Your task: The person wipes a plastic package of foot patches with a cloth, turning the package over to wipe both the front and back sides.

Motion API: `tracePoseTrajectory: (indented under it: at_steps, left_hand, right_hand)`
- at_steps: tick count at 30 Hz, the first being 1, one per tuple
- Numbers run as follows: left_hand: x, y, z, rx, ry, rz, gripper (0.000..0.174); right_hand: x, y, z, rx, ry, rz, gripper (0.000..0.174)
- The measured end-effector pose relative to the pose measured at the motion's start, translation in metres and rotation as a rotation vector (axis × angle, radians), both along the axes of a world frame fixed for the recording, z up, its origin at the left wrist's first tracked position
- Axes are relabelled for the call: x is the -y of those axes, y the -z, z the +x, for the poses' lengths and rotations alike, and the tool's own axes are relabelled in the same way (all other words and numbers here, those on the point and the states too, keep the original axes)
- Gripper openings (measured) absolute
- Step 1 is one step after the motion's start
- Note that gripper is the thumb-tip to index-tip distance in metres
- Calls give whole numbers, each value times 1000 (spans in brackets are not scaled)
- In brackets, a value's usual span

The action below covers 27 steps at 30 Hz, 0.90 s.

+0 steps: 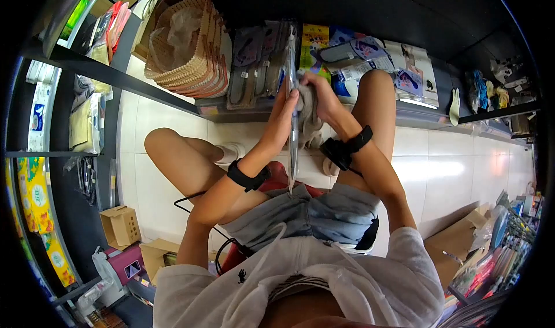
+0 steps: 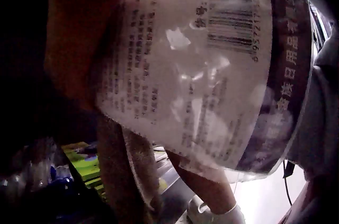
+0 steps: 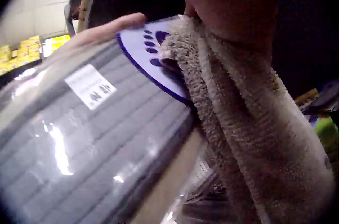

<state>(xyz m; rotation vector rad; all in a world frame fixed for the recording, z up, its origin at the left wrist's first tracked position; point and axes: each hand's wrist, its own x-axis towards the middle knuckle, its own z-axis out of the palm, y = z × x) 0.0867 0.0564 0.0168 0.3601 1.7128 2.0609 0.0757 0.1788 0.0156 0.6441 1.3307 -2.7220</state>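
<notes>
My left hand (image 1: pixel 280 120) holds a clear plastic packet of insoles (image 1: pixel 293 137) upright, edge-on in the head view. The right wrist view shows its grey ribbed insole (image 3: pixel 63 144), with a purple footprint label and a white price sticker; fingers of the left hand lie along the far edge. The printed back of the packet (image 2: pixel 175 81), with its barcode, fills much of the left wrist view. My right hand (image 1: pixel 326 99) grips a beige terry cloth (image 3: pixel 259 123), bunched against the footprint label at the packet's end. The cloth hides part of that label.
Ahead, a low shelf carries a woven basket (image 1: pixel 185 50), more packaged insoles (image 1: pixel 251 62) and a yellow packet (image 1: pixel 314 42). Shelving with goods stands at the left. Cardboard boxes (image 1: pixel 120 227) sit on the floor on both sides. My bare knees flank the hands.
</notes>
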Motion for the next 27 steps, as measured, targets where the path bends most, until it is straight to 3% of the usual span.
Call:
tracePoseTrajectory:
  at_steps: [3,6,8,10,12,14,16,20,23,25,27]
  left_hand:
    - [3,-1,-6,1,11,-17,55]
    - [4,-8,-7,5,30,-40,56]
    - [3,-15,-2,37,48,-66,56]
    - [2,-20,3,-90,106,-77,54]
    - [2,-6,2,-164,155,-124,55]
    - [0,1,6,-257,76,-201,56]
    - [-1,-2,4,-187,46,-249,57]
    - [0,0,-8,-53,107,-61,58]
    - [4,0,-5,45,200,-232,58]
    - [5,0,0,-313,221,-292,59]
    - [4,-6,6,-278,235,-240,58]
  right_hand:
    - [8,-15,13,-125,-171,123,9]
    - [5,-16,10,-44,-202,-2,10]
    - [0,-3,1,-17,-199,6,10]
    - [-4,6,-6,37,-42,-76,10]
    - [-11,9,-8,35,-36,-104,9]
    - [-13,10,-9,40,-93,-70,9]
    - [-6,-6,1,6,-98,-60,10]
    - [-6,-17,5,-62,-139,-9,8]
    - [-15,-19,1,-39,-85,-63,7]
    - [-23,-9,-6,-3,-64,-130,8]
    - [-29,-2,-8,-5,-42,-105,9]
